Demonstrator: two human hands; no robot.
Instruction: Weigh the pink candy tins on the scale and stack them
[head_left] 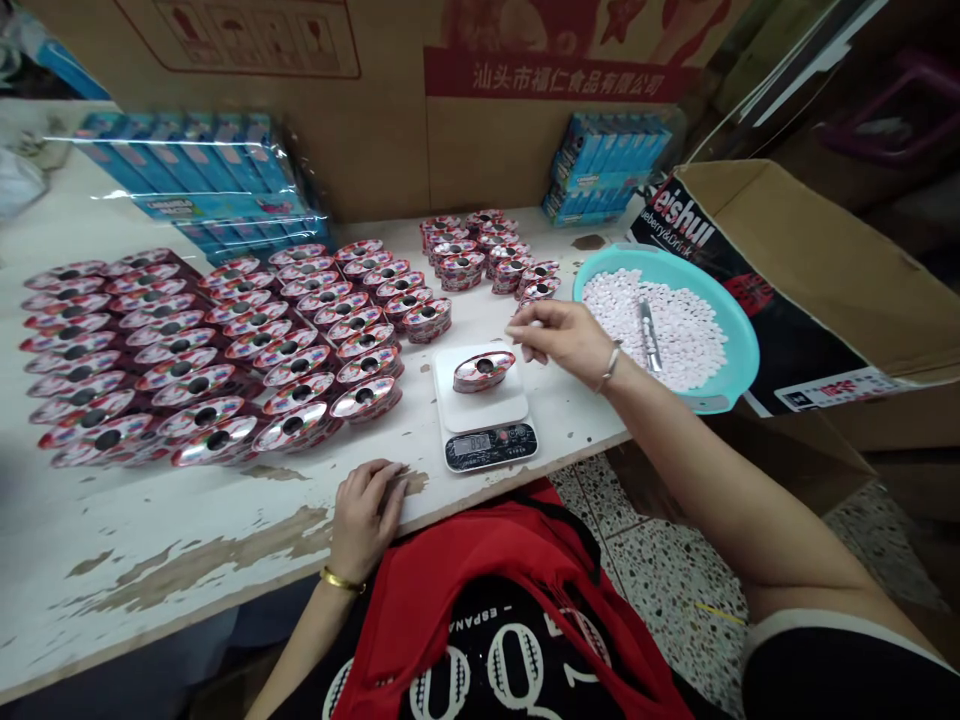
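My right hand point(559, 337) hovers just right of a white digital scale point(442, 395). Its fingers are pinched, with a small white candy point(537, 324) showing between them. On the scale sits a small red-and-white oval container point(480, 380) with a dark round hole in its top. The display is lit, though its digits are hard to read. My left hand point(367, 510) rests on the table near the front edge, holding nothing, its fingers loosely bent and apart. Right of the scale, a turquoise basin point(742, 345) holds many white candies point(690, 320) and a metal scoop point(648, 338).
Rows of similar containers point(292, 345) cover the table's left side; a smaller group point(459, 270) stands behind the scale, some with white pieces in their holes. Wrapped blue boxes point(187, 170) and another blue pack point(607, 165) stand at the back. An open carton point(817, 270) sits at right.
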